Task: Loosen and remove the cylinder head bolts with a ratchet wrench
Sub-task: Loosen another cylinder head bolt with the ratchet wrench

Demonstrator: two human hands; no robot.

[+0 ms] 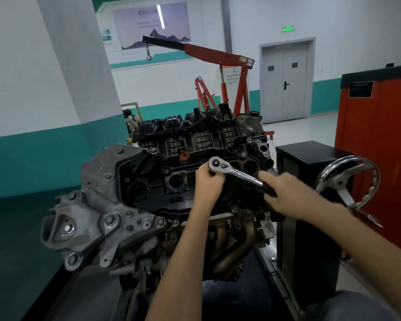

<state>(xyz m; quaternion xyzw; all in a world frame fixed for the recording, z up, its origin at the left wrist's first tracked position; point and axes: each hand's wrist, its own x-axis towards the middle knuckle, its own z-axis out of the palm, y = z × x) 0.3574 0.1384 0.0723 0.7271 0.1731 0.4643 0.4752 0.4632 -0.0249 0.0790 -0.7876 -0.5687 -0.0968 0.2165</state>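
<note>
A car engine [148, 195] stands on a stand in front of me, its black cylinder head cover [178, 181] facing up. A chrome ratchet wrench [235, 172] lies across the cover, head at the left, black grip at the right. My left hand [208, 181] grips just under the ratchet head, fingers curled around the socket area, which is hidden. My right hand [285, 193] holds the black handle end, index finger stretched along it. The bolt under the ratchet head is not visible.
A chrome handwheel [350, 181] of the stand sticks out at the right beside a black cabinet [310, 205]. An orange cabinet [380, 147] stands further right. A red engine hoist [218, 66] is behind the engine. A white pillar [79, 66] rises at the left.
</note>
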